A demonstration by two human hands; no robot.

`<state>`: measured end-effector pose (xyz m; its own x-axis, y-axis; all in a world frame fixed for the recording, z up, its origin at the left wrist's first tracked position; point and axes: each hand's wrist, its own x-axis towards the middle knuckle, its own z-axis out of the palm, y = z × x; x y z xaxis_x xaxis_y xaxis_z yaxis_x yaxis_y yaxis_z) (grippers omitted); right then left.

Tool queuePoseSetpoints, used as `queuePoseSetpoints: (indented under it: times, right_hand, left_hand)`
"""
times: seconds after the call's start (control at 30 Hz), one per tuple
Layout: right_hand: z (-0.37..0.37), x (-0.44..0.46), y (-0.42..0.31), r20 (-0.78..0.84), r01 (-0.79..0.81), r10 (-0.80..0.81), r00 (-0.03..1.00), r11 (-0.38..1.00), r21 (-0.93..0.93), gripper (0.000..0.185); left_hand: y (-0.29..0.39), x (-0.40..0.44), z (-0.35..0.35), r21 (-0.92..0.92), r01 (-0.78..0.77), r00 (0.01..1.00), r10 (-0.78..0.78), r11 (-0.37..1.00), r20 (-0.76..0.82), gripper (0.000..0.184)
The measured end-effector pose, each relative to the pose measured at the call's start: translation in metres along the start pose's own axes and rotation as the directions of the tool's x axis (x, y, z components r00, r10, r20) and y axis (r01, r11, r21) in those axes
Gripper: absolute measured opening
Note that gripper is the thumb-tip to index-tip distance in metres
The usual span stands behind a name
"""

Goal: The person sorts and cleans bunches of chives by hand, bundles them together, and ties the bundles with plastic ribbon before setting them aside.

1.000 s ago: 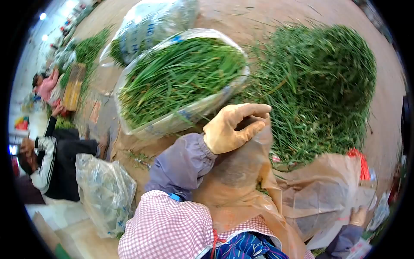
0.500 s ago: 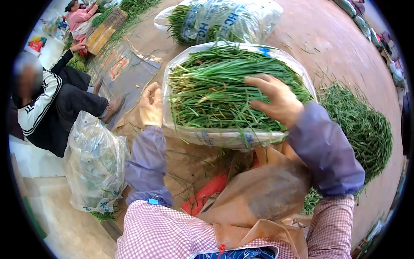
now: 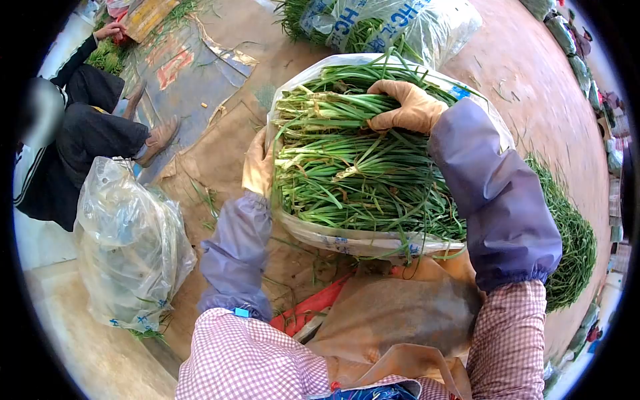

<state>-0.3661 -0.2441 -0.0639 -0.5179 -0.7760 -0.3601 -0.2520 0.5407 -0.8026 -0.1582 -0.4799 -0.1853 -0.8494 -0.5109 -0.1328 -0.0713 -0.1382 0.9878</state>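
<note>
In front of me stands a clear plastic bag [image 3: 347, 243], its mouth spread wide and packed with long green chives [image 3: 373, 173], their pale stem ends toward the left. My right hand [image 3: 408, 108], in a tan glove, lies on the far part of the pile, with thumb and fingers around a bunch of the chives. My left hand [image 3: 257, 167], also gloved, rests along the bag's left side. Its fingers are stretched up against the plastic, partly hidden by the rim.
Beyond lies another filled bag with blue print [image 3: 380, 23]. A crumpled clear bag [image 3: 130, 247] stands at left, near a seated person [image 3: 100, 127]. At right is a heap of loose greens [image 3: 567, 233]. A brown apron [image 3: 400, 307] covers my lap.
My left hand has moved in against the bag's side. The right hand has come down from above the pile onto the chives. The camera view has shifted, with the bag appearing slightly lower and right.
</note>
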Motion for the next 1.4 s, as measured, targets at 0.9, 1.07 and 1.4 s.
queuePoseSetpoints:
  times: [0.9,1.07,1.4]
  right_hand:
    - [0.032,-0.072,0.026,0.061,0.528,-0.602,0.796,0.641,-0.557,0.068]
    - [0.056,-0.075,0.020,-0.004,0.256,-0.405,0.914,0.586,-0.769,0.069]
    - [0.004,-0.123,0.044,-0.493,0.305,-0.102,0.864,0.885,0.353,0.061]
  left_hand:
    - [0.089,-0.085,0.069,0.634,-0.533,0.842,0.426,0.560,0.332,0.021]
    - [0.077,-0.083,0.068,0.653,-0.518,0.849,0.429,0.553,0.309,0.023]
    - [0.093,-0.111,0.064,0.503,-0.418,0.876,0.482,0.756,0.003,0.027]
